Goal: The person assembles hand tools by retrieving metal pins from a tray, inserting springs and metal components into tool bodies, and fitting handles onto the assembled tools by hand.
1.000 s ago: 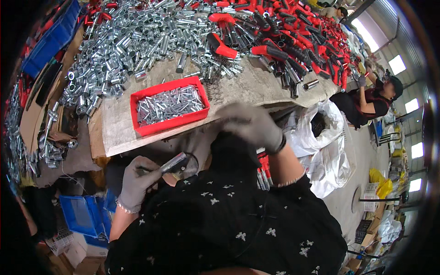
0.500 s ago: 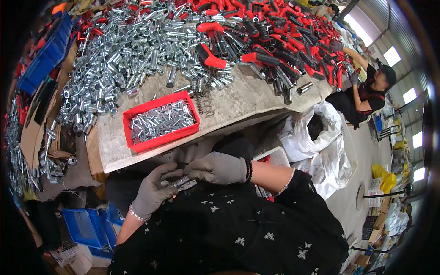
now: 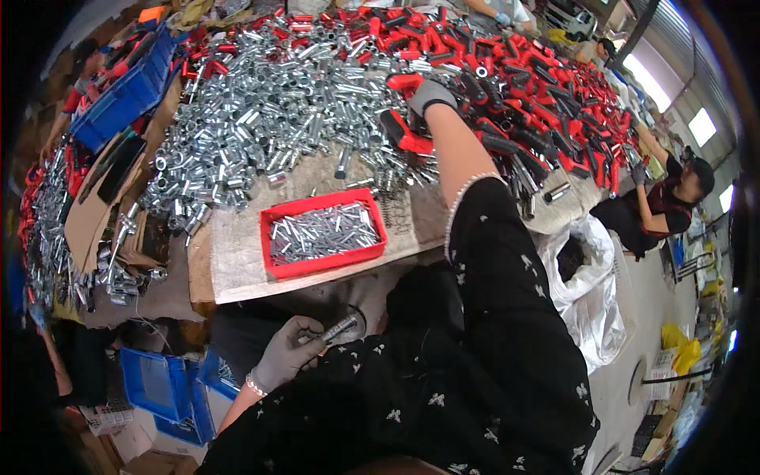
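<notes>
My left hand [image 3: 290,354], in a grey glove, is low in front of the table edge. Its fingers are closed on a short silver metal tube [image 3: 340,327] that points up and to the right. My right arm is stretched over the table, and the gloved right hand [image 3: 433,96] lies against a red and black handle [image 3: 404,81] at the edge of the pile. Its fingers are mostly hidden behind the back of the hand, so their grip does not show. Another red and black handle [image 3: 408,134] lies just nearer to me.
A red tray [image 3: 323,267] of small metal pins sits near the table edge. Silver tubes [image 3: 229,134] heap up behind it, with red and black handles [image 3: 546,103] to the right. A white sack [image 3: 590,317] stands right; blue crates [image 3: 154,384] stand left. A co-worker [image 3: 657,202] is at the far right.
My right hand has left the left hand and reached forward to the handles. The left hand still has the metal tube. The view has shifted, so the table appears lower and farther right.
</notes>
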`<state>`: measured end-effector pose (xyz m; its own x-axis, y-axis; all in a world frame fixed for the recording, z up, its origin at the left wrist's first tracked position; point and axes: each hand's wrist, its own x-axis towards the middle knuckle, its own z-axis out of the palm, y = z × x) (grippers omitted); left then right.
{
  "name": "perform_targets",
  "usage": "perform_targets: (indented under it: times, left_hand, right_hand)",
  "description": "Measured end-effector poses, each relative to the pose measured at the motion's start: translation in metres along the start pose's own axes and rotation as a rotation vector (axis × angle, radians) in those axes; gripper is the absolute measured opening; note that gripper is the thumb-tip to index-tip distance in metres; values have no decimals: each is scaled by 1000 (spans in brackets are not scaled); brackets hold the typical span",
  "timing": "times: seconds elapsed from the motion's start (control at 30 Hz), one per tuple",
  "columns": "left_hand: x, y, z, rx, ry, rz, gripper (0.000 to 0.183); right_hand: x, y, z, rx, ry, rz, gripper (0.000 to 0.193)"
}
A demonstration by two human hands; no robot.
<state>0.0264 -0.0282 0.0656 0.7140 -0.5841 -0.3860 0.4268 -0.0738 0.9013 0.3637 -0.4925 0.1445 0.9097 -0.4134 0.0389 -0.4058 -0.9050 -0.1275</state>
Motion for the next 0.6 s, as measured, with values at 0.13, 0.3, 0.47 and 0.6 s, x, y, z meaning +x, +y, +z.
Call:
perform_targets:
  times: [0.13, 0.3, 0.47, 0.6]
  left_hand:
    - [-18, -4, -19, -36, 2, -28, 24]
    - [-15, 9, -30, -134, -29, -27, 20]
    - [1, 17, -32, -83, 21, -58, 20]
    - [8, 10, -29, -130, -49, -17, 15]
  right_hand:
    - [-30, 21, -10, 270, 195, -167, 61]
    - [-180, 56, -72, 881, 351, -328, 32]
    - [-310, 42, -62, 1257, -200, -347, 19]
    - [-372, 18, -19, 1242, -484, -300, 22]
